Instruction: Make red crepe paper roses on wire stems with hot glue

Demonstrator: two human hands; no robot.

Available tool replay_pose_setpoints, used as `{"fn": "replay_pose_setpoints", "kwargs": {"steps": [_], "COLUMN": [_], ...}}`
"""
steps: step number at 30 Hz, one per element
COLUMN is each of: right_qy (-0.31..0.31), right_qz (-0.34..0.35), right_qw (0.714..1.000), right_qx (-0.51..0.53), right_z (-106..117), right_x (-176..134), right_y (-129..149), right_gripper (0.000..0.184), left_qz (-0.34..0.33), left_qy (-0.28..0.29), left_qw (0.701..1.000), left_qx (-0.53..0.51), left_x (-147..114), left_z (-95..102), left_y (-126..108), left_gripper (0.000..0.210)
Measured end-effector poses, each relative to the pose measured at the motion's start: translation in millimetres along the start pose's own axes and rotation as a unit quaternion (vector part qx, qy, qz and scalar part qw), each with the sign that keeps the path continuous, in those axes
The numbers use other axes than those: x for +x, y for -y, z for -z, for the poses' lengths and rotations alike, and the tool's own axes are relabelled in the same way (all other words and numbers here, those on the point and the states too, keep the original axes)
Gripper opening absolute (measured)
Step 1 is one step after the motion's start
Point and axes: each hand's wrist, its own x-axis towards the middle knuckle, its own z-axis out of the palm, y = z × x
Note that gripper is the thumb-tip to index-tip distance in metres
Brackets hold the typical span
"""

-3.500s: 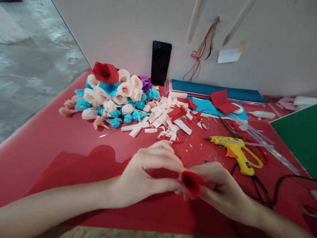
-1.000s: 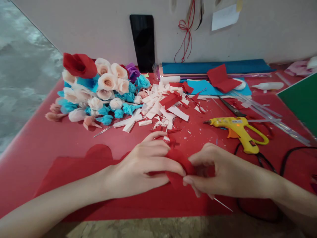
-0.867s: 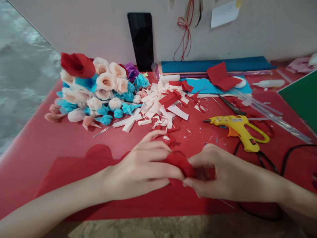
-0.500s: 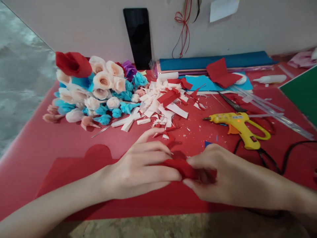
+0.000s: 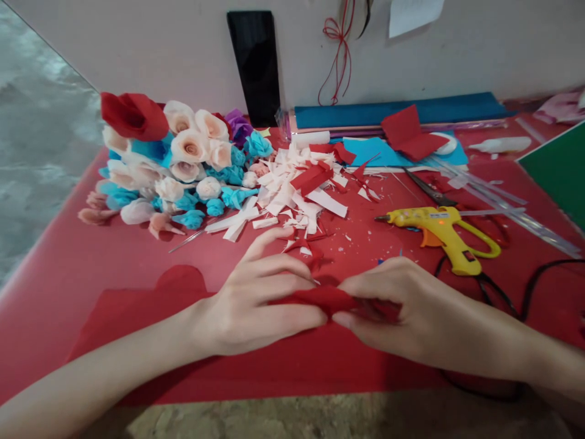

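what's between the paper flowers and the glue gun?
In the head view, a heap of pale and red paper scraps lies between the paper flowers and the glue gun, tiny bits strewn nearer the gun.

Honestly there's room on the surface between the flower pile and red sheet, but paper scraps block the left hand ahead, glue gun blocks the right hand.

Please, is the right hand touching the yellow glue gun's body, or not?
Apart. The head view shows it: red table surface is visible between the right hand and the body of the yellow glue gun.
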Motion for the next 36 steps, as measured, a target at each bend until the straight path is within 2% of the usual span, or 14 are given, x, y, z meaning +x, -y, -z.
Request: {"fn": "replay_pose_setpoints", "kwargs": {"steps": [12, 16, 18, 22, 29, 36], "right_qy": [0.017, 0.017, 0.037, 0.076, 0.105, 0.079], "right_qz": [-0.003, 0.000, -0.027, -0.093, -0.127, -0.113], "right_qw": [0.998, 0.997, 0.994, 0.983, 0.951, 0.964], "right_qx": [0.061, 0.078, 0.095, 0.141, 0.263, 0.229], "right_z": [-2, 2, 5, 7, -3, -1], "right_x": [8, 12, 14, 18, 23, 20], "right_y": [-8, -12, -14, -17, -22, -20], "right_gripper": [0.033, 0.021, 0.019, 0.031, 0.028, 0.030], "left_qz": [-0.033, -0.027, -0.014, -0.021, -0.042, -0.051], "left_qy": [-0.027, -0.034, -0.038, -0.047, -0.070, -0.078], "left_qw": [0.998, 0.998, 0.998, 0.997, 0.993, 0.991], "left_qx": [0.040, 0.049, 0.055, 0.057, 0.082, 0.100], "left_x": [-5, -11, -14, -15, -18, -22], "left_z": [-10.1, -14.1, -15.9, -18.3, -20.8, -22.1], "left_y": [7, 12, 15, 18, 18, 18], "left_gripper": [0.008, 0.010, 0.011, 0.011, 0.013, 0.013]}}
